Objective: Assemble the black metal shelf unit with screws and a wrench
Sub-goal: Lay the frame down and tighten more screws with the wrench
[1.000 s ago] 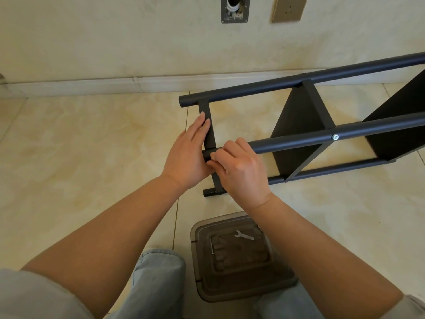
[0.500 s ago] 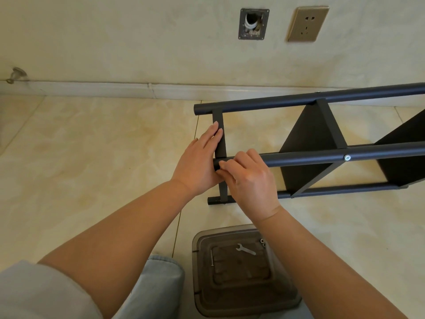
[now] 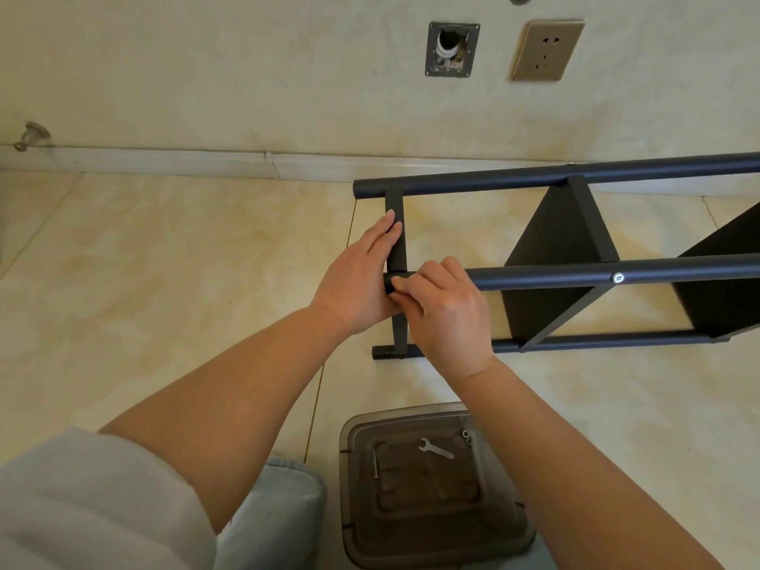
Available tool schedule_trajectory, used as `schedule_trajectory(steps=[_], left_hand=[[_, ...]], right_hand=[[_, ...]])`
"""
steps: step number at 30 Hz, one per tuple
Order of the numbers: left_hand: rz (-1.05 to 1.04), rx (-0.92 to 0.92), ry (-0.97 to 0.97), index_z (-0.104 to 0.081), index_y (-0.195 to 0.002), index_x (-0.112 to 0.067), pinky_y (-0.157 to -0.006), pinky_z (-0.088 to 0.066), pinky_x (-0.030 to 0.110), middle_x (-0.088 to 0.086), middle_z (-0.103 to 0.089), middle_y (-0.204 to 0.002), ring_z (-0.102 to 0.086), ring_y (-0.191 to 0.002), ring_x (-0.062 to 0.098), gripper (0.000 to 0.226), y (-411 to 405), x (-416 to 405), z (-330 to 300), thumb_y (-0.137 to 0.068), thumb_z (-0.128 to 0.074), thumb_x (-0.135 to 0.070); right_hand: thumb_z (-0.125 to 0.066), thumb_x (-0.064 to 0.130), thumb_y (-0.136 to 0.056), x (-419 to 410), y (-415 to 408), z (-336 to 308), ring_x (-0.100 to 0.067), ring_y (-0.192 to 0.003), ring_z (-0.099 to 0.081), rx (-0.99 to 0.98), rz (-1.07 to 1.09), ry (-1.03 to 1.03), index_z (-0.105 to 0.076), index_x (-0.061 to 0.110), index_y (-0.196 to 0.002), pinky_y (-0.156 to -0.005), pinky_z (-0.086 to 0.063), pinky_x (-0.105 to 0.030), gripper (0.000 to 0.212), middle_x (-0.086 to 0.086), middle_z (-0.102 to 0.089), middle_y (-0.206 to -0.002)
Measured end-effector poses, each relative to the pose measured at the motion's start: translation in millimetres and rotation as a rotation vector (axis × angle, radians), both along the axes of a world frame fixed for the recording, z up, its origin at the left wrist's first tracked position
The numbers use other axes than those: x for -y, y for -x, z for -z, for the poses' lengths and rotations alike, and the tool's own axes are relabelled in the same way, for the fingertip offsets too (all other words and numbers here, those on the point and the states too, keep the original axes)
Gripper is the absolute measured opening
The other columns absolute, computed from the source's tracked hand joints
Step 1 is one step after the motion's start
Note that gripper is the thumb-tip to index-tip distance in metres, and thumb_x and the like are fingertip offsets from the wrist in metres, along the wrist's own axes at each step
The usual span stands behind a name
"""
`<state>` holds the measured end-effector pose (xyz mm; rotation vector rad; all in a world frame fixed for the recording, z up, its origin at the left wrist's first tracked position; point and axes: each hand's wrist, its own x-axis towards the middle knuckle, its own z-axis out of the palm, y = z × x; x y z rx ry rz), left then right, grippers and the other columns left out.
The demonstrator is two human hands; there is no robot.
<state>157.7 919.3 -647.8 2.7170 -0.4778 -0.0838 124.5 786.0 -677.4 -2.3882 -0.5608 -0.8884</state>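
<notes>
Both bare forearms reach forward from the lower edge of the view and converge near its middle. The left hand [image 3: 357, 281] lies with its fingers straight and together, pointing away from the body, the palm turned inward toward the right hand. The right hand [image 3: 446, 312] sits just beside it, touching at the fingertips, back of the hand up, fingers curled with the tips pinched together.

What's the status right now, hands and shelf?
Left hand flat against the black crossbar, fingers straight. Right hand pinching at the middle tube end, item hidden. Wrench idle on the plastic lid. Nothing blocking.
</notes>
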Motion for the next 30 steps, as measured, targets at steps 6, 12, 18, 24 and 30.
schedule_trajectory(steps=[6,12,18,24,30], left_hand=[[0.013,0.013,-0.005,-0.013,-0.15,-0.015,-0.11,-0.028,0.021,-0.007,-0.003,-0.158,-0.02,-0.141,0.006,0.09,-5.3,0.7,0.4,-0.081,-0.068,-0.031],[0.028,0.041,0.002,-0.018,-0.149,-0.012,-0.113,-0.02,0.02,-0.003,-0.01,-0.157,-0.018,-0.142,0.009,0.088,-8.6,0.3,4.2,-0.078,-0.068,-0.027],[0.02,0.052,0.021,-0.02,-0.149,-0.012,-0.112,-0.019,0.018,-0.003,-0.013,-0.156,-0.021,-0.14,0.011,0.088,-9.0,-0.3,6.3,-0.078,-0.07,-0.028],[0.008,0.055,0.037,-0.021,-0.149,-0.013,-0.111,-0.019,0.017,-0.003,-0.014,-0.156,-0.022,-0.14,0.011,0.089,-9.5,0.3,7.0,-0.077,-0.072,-0.029],[0.014,0.051,0.033,-0.022,-0.149,-0.012,-0.112,-0.022,0.021,-0.002,-0.014,-0.156,-0.023,-0.14,0.013,0.084,-9.4,0.8,7.3,-0.079,-0.067,-0.023]], right_hand=[[-0.073,0.008,-0.077,3.8,-5.9,-1.0,-0.023,-0.064,-0.053,0.015,-0.007,0.049,-0.072,0.009,-0.082,-0.048,-0.047,-0.03,0.005,-0.003,-0.062,-0.07],[-0.063,0.023,-0.081,5.2,-11.0,-3.5,-0.02,-0.063,-0.051,0.033,0.037,0.096,-0.067,0.012,-0.069,-0.047,-0.04,-0.024,0.017,-0.001,-0.059,-0.066],[-0.062,0.014,-0.085,6.1,-7.3,0.4,-0.022,-0.062,-0.049,0.03,-0.018,0.096,-0.07,0.01,-0.083,-0.046,-0.041,-0.03,0.009,-0.004,-0.058,-0.07],[-0.064,0.011,-0.083,7.2,-8.1,1.2,-0.022,-0.062,-0.05,0.02,-0.027,0.064,-0.068,0.007,-0.079,-0.047,-0.043,-0.031,0.007,-0.005,-0.059,-0.071],[-0.065,0.017,-0.083,6.3,-9.9,2.0,-0.02,-0.06,-0.053,0.066,-0.017,0.049,-0.066,0.006,-0.072,-0.048,-0.044,-0.027,0.016,-0.006,-0.06,-0.068]])
